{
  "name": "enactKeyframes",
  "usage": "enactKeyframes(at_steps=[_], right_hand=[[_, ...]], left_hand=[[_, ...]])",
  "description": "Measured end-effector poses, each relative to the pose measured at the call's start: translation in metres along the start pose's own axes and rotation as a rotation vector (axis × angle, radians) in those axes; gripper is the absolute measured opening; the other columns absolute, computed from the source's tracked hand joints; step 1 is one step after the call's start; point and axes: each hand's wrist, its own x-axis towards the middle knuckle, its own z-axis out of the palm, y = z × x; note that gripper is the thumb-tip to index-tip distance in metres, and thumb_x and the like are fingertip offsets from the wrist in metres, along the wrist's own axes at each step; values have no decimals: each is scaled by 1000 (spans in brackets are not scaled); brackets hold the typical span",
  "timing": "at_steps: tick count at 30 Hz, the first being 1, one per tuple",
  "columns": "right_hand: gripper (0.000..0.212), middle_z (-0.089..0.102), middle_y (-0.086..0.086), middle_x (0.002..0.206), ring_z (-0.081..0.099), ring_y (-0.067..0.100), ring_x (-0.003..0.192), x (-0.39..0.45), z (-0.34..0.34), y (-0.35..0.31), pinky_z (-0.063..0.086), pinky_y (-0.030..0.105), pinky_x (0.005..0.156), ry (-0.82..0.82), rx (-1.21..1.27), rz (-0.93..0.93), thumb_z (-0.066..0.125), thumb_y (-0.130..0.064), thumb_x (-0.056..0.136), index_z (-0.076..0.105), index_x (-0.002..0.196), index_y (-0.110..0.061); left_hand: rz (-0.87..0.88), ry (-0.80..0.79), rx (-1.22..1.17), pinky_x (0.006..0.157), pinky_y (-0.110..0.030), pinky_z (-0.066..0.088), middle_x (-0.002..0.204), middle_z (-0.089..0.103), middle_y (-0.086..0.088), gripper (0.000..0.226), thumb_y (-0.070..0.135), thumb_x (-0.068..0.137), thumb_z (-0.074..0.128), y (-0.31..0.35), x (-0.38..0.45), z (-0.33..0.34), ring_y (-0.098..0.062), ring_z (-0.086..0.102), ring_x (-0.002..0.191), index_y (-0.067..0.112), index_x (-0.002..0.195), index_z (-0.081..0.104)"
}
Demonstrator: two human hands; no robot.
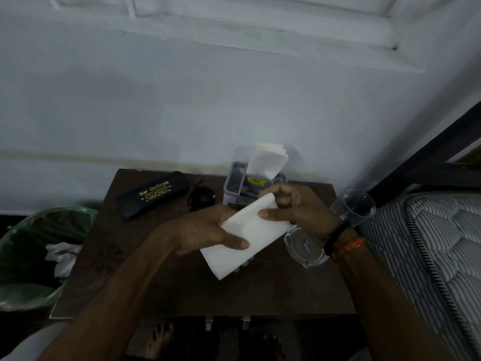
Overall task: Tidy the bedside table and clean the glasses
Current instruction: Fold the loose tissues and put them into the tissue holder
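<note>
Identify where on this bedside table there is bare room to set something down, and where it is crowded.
Bare: the table top's near-left part, between the spectacle case and the front edge, and the near-right corner below the glass ashtray. Crowded: the back edge, with case, black cable, tissue box, and the tumbler at right.

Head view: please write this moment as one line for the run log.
left hand: holds folded white tissue | right hand: holds same tissue | black glasses case: closed, on dark wooden table
</note>
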Motion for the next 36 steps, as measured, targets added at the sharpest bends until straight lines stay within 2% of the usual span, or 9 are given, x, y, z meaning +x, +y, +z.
enactKeyframes(at_steps=[4, 7, 10, 13, 18, 24, 26, 30, 36], right_hand=[[19, 74, 14, 81, 68, 26, 74, 0, -9, -2, 55, 38, 71, 328, 173, -61, 75, -1, 80, 68, 97, 3], [36, 71, 13, 76, 65, 21, 63, -2, -9, -9, 55, 29, 57, 469, 334, -32, 73, -29, 81, 68, 97, 3], [53, 70, 13, 83, 65, 19, 65, -4, 1, -11, 55, 27, 55, 269, 360, 134, 72, -44, 73, 69, 102, 0], [40, 70, 17, 88, 64, 19, 67, -3, 18, -7, 55, 23, 60, 118, 355, 154, 78, -29, 74, 71, 102, -1], [33, 74, 22, 99, 63, 25, 70, 5, 20, -2, 49, 24, 54, 206, 276, 92, 81, -7, 74, 71, 104, 3], [28, 72, 4, 74, 58, 14, 61, 9, 12, -5, 47, 25, 46, 290, 181, 12, 78, -15, 81, 70, 106, -5], [33, 72, 14, 79, 57, 18, 62, 10, 12, -5, 48, 25, 47, 234, 142, 40, 79, -14, 79, 69, 109, -5], [29, 70, 21, 80, 61, 21, 63, 15, 11, -2, 51, 25, 50, 311, 107, -11, 77, -11, 82, 70, 108, -1], [24, 73, -2, 83, 70, 9, 59, 22, 7, -6, 56, 23, 53, 547, -139, -221, 74, -17, 87, 68, 110, -10]], left_hand=[[58, 74, -123, 83, -53, 58, 109, 71, -23, 35, 3, 88, 68, 1, 1, -3, -40, 70, 100, 6, 122, 61], [120, 160, -204, 77, -47, 60, 105, 72, -23, 32, 3, 87, 68, 5, 3, -2, -38, 71, 96, 4, 119, 63], [199, 261, -276, 78, -48, 60, 105, 72, -25, 33, 4, 86, 69, 8, 9, 1, -41, 71, 96, 1, 118, 64], [253, 304, -334, 75, -47, 59, 105, 71, -25, 33, 4, 85, 69, 9, 16, 4, -39, 71, 92, 2, 118, 65], [234, 356, -305, 84, -53, 58, 105, 73, -21, 34, 11, 84, 73, 6, 25, 8, -39, 70, 96, 4, 117, 67], [238, 460, -320, 90, -51, 56, 111, 74, -9, 33, 14, 85, 73, 7, 38, 6, -30, 68, 107, 12, 117, 68], [263, 473, -314, 88, -49, 57, 109, 75, -7, 33, 18, 84, 73, 8, 41, 7, -29, 69, 105, 14, 117, 69], [312, 524, -239, 84, -44, 60, 108, 75, -4, 32, 21, 85, 74, 11, 51, 5, -25, 71, 104, 15, 116, 69], [482, 908, 354, 73, -40, 59, 91, 71, 4, 12, 30, 88, 69, 19, 63, -8, -10, 67, 83, 20, 94, 69]])
